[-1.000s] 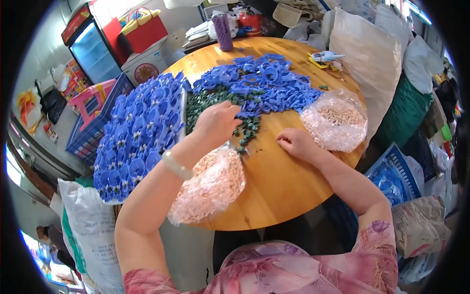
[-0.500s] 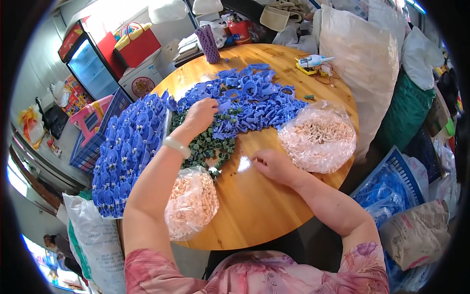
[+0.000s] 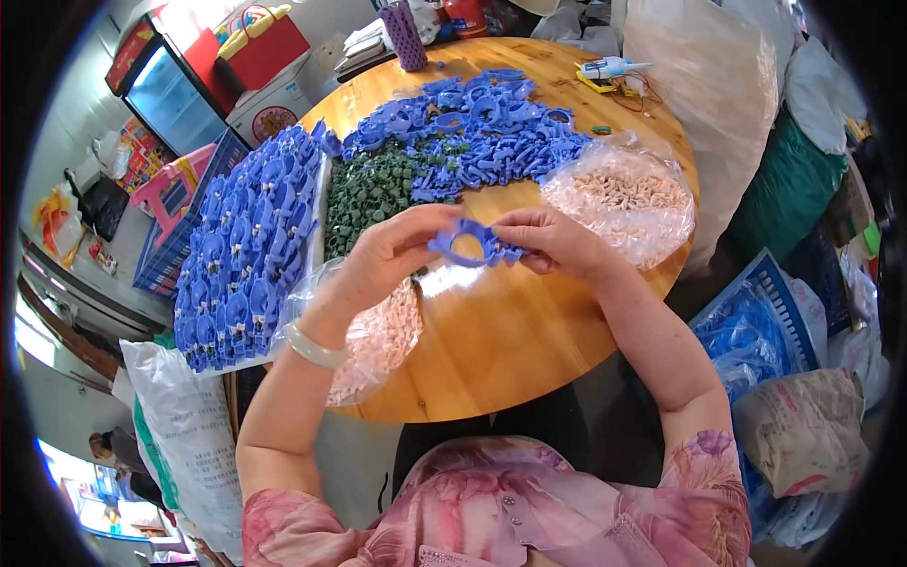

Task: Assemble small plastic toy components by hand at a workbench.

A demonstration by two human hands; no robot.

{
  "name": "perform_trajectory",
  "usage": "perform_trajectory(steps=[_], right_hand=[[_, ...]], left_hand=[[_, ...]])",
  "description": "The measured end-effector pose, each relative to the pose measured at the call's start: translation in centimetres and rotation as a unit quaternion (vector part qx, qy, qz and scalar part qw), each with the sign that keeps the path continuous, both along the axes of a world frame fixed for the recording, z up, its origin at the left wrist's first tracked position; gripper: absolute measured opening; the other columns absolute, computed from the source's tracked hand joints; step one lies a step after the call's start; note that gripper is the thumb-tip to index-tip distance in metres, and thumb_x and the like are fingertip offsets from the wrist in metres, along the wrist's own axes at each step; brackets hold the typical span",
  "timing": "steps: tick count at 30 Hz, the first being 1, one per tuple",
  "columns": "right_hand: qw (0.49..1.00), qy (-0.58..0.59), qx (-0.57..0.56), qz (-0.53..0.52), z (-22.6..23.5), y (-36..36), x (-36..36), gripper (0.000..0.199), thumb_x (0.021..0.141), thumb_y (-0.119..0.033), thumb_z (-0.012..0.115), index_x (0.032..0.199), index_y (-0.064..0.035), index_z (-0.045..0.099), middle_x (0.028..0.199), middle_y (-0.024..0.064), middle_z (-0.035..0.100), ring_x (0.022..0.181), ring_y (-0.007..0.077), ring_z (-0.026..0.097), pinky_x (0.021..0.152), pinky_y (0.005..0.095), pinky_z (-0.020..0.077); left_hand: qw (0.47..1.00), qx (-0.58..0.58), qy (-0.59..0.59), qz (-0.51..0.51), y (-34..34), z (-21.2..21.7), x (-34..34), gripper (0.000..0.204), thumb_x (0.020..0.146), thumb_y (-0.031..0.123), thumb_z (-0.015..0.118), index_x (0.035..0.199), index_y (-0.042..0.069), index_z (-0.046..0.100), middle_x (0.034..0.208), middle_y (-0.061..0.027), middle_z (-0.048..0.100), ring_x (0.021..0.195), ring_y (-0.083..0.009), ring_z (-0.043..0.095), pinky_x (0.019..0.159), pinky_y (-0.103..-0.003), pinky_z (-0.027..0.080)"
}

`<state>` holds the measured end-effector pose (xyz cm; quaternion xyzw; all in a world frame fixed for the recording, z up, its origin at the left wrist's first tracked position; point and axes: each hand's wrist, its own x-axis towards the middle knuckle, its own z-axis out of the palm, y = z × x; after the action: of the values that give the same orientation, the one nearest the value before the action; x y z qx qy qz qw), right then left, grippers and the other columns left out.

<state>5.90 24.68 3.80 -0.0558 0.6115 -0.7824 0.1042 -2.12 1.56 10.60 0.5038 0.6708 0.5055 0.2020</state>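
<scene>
Over the near middle of the table, both my hands hold one blue plastic part with a round ring point(image 3: 487, 243). My left hand point(image 3: 392, 255) grips its left side, slightly blurred, with a pale bangle at the wrist. My right hand point(image 3: 557, 244) pinches the right end, where small blue projections show; whether these are a separate piece I cannot tell. Beyond lie a heap of loose blue ring parts point(image 3: 452, 122), small blue pieces point(image 3: 529, 154) and dark green pieces point(image 3: 364, 194). Blue parts with rings point(image 3: 250, 260) stand in rows on a white-edged board at the left.
Clear bags of small pale pink pieces sit at the right point(image 3: 619, 208) and near left point(image 3: 383, 340) of the round wooden table point(image 3: 501, 364). A purple lattice holder point(image 3: 403, 38) and a white-and-blue bottle point(image 3: 609, 67) stand at the back. Sacks point(image 3: 184, 435) flank the table.
My left hand has come back from the heap toward me with a blue ring part. My right hand has risen from the table to meet it. The view has tilted down slightly.
</scene>
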Motion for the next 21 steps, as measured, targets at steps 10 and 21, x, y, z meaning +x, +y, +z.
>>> perform_trajectory(steps=[10, 21], right_hand=[[0.997, -0.002, -0.022, -0.078, -0.6, -5.2, 1.2, 0.025, 0.092, -0.031, 0.054, 0.098, -0.0073, 0.055, 0.079, 0.0046, 0.063, 0.052, 0.0077, 0.056, 0.046, 0.0197, 0.0449], [0.995, -0.053, -0.054, -0.066, 2.8, -7.7, 0.6, 0.038, 0.093, -0.042, 0.049, 0.098, -0.0051, 0.056, 0.079, 0.0054, 0.063, 0.053, 0.0091, 0.056, 0.045, 0.0224, 0.0451]], left_hand=[[0.904, 0.234, -0.341, 0.113, 0.8, -4.2, 4.1, 0.065, 0.085, 0.002, 0.060, 0.141, 0.005, 0.026, 0.124, -0.0119, 0.051, 0.111, -0.0186, 0.051, 0.093, -0.032, 0.041], [0.864, 0.335, -0.359, 0.109, -1.2, -4.2, 0.9, 0.041, 0.092, 0.026, 0.052, 0.124, 0.002, 0.043, 0.112, -0.0177, 0.058, 0.097, -0.0263, 0.060, 0.081, -0.039, 0.050]])
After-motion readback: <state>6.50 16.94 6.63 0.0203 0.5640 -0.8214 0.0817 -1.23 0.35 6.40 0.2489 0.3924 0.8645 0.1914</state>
